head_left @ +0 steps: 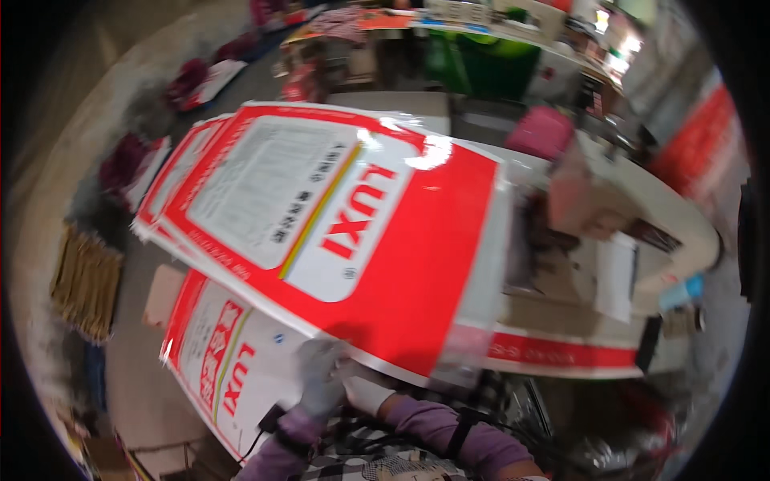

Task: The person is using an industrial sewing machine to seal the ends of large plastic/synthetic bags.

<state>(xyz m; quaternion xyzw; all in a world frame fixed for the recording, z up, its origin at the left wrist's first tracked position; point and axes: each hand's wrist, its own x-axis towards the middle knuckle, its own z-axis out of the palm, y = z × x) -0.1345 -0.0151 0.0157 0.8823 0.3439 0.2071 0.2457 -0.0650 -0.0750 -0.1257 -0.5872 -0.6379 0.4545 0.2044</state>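
Observation:
My left hand (319, 378), in a pale glove, is at the near edge of a large red and white printed sack (449, 264). Motion smears its fingers. Close beside it, my right hand (367, 394), also gloved, points toward the left one, its fingertips hidden. Whether either hand grips the edge, I cannot tell. The sack lies flat and slanted, with a clear plastic layer (469, 341) showing along its right end. More sacks of the same kind lie under its far left end. Below it, nearer me, lies another white and red sack (261, 353).
A cream sewing machine (690, 216) stands at the right, with a pink object (541, 132) behind the sacks. On the floor at left are a brown bundle (84, 284) and dark red bundles (124, 168). A green bag or box (485, 64) is at the back.

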